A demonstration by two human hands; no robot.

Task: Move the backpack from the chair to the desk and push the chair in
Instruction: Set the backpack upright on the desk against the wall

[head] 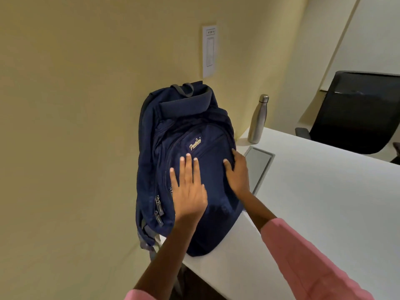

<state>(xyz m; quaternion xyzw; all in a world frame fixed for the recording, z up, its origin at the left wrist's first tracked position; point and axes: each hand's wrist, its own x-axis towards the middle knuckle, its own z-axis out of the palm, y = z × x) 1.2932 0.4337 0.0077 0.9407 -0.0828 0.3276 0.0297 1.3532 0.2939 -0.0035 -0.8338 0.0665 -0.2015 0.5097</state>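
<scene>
At centre frame, the navy backpack (186, 161) stands upright on the white bench (313, 202), leaning on the yellow wall. Left hand (189, 191) lies flat, fingers spread, on its front; right hand (237, 172) cups its right side; neither grip closed. Right of it: a steel bottle (258, 119); upper right, a black chair (359, 113).
</scene>
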